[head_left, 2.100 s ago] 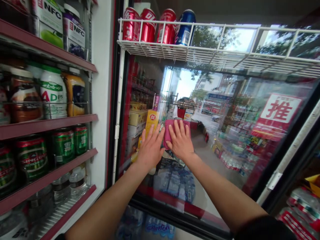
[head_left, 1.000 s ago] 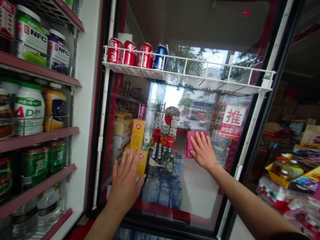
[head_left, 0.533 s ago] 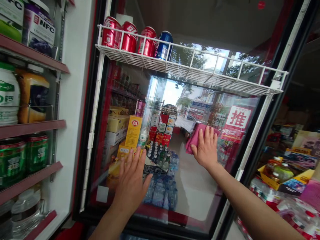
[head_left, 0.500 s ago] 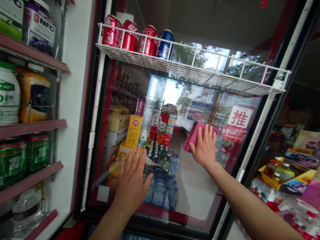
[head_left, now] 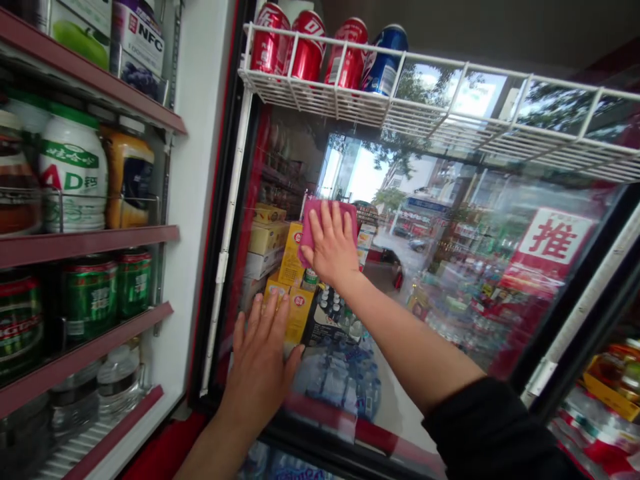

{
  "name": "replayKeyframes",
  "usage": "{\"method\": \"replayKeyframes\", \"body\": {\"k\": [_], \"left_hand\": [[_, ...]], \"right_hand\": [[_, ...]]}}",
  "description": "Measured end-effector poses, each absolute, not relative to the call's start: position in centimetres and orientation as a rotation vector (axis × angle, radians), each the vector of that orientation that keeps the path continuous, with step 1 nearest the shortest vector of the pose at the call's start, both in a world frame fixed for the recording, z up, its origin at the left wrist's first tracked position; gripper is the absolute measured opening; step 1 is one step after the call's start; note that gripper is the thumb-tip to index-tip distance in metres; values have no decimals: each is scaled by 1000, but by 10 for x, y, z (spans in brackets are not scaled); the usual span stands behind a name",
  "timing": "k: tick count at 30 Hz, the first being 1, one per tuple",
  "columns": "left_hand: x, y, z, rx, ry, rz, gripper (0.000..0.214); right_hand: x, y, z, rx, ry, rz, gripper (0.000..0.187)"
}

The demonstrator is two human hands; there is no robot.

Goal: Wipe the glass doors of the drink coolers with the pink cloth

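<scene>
An open glass fridge door (head_left: 450, 280) swings out in front of me, its pane reflecting the street. My right hand (head_left: 329, 245) presses a pink cloth (head_left: 313, 215) flat against the glass, upper left of the pane, fingers stretched out over it. My left hand (head_left: 260, 353) lies flat on the glass lower down, near the door's hinge side, fingers spread and holding nothing. Through the glass I see yellow cartons (head_left: 293, 267) and packs of bottled water (head_left: 345, 387).
A white wire rack (head_left: 450, 120) on the door carries red cans (head_left: 305, 47) and a blue can (head_left: 383, 57). To the left, red fridge shelves (head_left: 100, 240) hold jars, green cans (head_left: 100, 293) and bottles. Goods are stacked at the far right (head_left: 605, 373).
My right hand slid the pink cloth leftward and upward across the glass, from near the red sign toward the hinge side. My left hand stayed flat low on the pane.
</scene>
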State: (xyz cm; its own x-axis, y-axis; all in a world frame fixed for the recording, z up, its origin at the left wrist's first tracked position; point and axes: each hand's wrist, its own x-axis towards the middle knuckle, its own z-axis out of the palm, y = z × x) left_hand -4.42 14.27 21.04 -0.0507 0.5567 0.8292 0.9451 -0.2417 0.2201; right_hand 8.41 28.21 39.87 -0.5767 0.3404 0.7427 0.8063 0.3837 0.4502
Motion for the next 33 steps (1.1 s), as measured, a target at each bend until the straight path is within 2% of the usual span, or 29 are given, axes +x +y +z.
{"method": "replayKeyframes", "body": {"k": [5,9,13,20,24,33], "left_hand": [[-66,141,209,-1753,-1653,-1140,85],[-76,139,217,-1717,-1663,-1129,84],[-71,133,226,-1717,-1641,-1172,87],[-63,127,223,-1775,-1614,-1210,83],[-63,132,217,-1774,-1619,-1241,80],[-61,135,212,-1765,-1637,-1274,82]], "right_hand": [[25,293,389,-886,-2264,-1158,91],[30,292,378,-785,-2409,-1209,89],[88,282,375,-767,-2404,-1266,91],[255,242,361,-1062,-2133,-1385,93],[308,224,361,-1193,-1945,-1447,99],[252,248,388,-1199,-1833,-1408,98]]}}
